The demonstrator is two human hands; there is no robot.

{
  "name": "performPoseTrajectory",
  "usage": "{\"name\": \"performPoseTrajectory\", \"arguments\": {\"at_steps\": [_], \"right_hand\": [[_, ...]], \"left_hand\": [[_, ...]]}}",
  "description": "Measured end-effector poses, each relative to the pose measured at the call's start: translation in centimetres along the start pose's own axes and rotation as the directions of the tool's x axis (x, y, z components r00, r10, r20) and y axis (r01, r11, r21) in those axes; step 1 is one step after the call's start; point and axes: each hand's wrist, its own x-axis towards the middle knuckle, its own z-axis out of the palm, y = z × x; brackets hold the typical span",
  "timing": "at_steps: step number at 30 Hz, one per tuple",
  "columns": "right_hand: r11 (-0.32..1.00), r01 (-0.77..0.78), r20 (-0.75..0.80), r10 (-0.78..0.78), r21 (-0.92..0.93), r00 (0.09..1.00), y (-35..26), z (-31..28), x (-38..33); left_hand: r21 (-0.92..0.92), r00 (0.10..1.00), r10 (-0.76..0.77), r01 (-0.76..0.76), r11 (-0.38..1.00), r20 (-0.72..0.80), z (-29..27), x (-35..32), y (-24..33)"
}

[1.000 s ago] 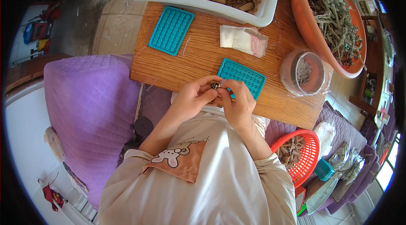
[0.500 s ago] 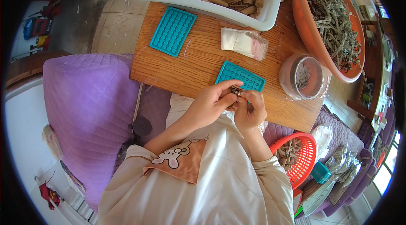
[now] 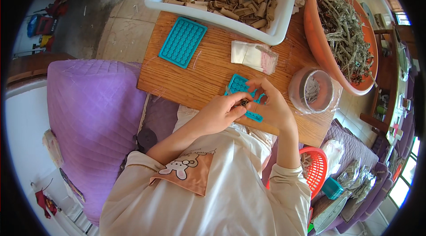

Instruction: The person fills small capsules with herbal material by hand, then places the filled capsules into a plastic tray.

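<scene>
A person in a cream top sits at a small wooden table [image 3: 199, 76], seen from above, with both forearms reaching in from below. The left hand [image 3: 219, 111] is curled, and its thumb and fingertips pinch a small dark piece [image 3: 243, 102] at the near edge of the table. The right hand [image 3: 273, 107] bends in from the other side. Its fingers meet the same piece, and it rests over a teal moulded tray [image 3: 237, 84]. That tray lies flat on the table under both hands, so only its far corner and a strip of its near edge show. What the piece is cannot be told at this size.

A second teal tray [image 3: 183, 42], the same kind and dotted with rows of small hollows, lies well apart on the far left of the table. Between the two trays, toward the far side, sits a stack of small clear bags [image 3: 254, 55]. A round clear container [image 3: 312, 90] holding pale slivers stands just right of the right hand. Beyond the table, a white tub [image 3: 275, 36] is heaped with short brown sticks, and beside it an orange basin [image 3: 317, 45] holds a tangle of grey-green dried stalks. A purple quilted cushion [image 3: 88, 116] lies at the person's left, and a red basket [image 3: 317, 169] sits low at their right.
</scene>
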Motion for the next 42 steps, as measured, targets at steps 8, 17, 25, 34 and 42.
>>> {"name": "performPoseTrajectory", "arguments": {"at_steps": [8, 17, 25, 34, 42], "right_hand": [[0.911, 0.328, 0.349, -0.231, -0.251, 0.908, -2.3, -1.1, 5.0], [0.746, 0.376, -0.151, -0.531, -0.55, 0.834, -6.0, -4.4, 20.6], [0.33, 0.017, -0.104, -0.347, -0.944, 0.932, -4.4, -2.6, 27.9], [0.426, 0.09, -0.17, -0.534, -0.9, 0.828, -3.3, -4.6, 26.1], [0.869, 0.382, -0.391, -0.486, -0.316, 0.782, -5.7, -5.5, 18.9]], "left_hand": [[-0.538, 0.997, 0.07, -0.07, 0.84, -0.02, -2.3, 0.3, -0.7], [-0.562, 0.987, -0.028, -0.066, 0.825, -0.157, -4.0, -0.2, 0.0], [-0.61, 0.993, 0.004, -0.076, 0.789, -0.119, -3.0, 0.9, 0.3], [-0.611, 0.972, -0.006, -0.143, 0.778, -0.235, -4.2, 1.6, 0.8], [-0.671, 0.966, 0.008, -0.186, 0.718, -0.259, -3.6, 1.4, 0.9]]}}
